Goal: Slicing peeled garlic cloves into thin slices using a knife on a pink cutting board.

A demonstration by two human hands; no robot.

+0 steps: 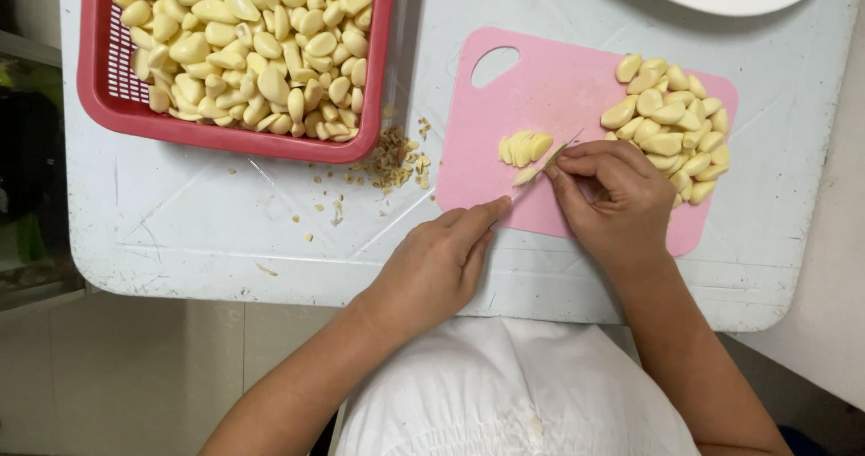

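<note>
Fingers are the worry in this head view. The left hand [441,262] lies on the near edge of the pink cutting board [505,104], its fingers pressed together and stretched out flat, holding nothing, with the fingertips close to the blade. The right hand [613,195] is curled tight around a small knife [551,157], whose thin blade points toward a garlic clove [525,176] lying on the board just beside a small heap of sliced garlic [523,147]. A slip of the blade off the smooth, rounded clove could, I judge, carry the edge toward those left fingertips. The clove is not pinned by the left hand, so it may also roll or skid under the knife. A pile of peeled cloves [671,127] sits at the board's right end, near its edge; a nudge from the right wrist might push some off.

The board rests on a white plastic table [225,231], scratched and littered with garlic trimmings [394,159]. A red basket [225,133] full of cloves stands at the upper left. Pale floor tiles show below the table.
</note>
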